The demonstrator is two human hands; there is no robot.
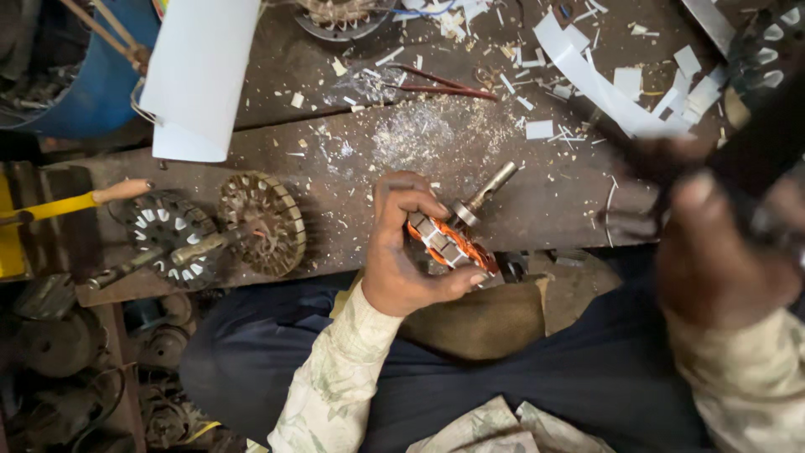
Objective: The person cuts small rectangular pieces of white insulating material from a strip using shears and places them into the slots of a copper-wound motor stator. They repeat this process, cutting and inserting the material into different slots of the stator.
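Now left hand (pixel 401 252) grips armature (pixel 444 242), shaft (pixel 490 186) pointing up-right.

On the worn wooden surface (pixel 520 201), 2 round slotted motor cores (pixel 172 237) lie side by side at the left, near a yellow-handled tool (pixel 71 204). A curled white sheet (pixel 199 75) rests at the top left, and white paper strips (pixel 604 88) and scraps litter the top right beside reddish wires (pixel 444 85).
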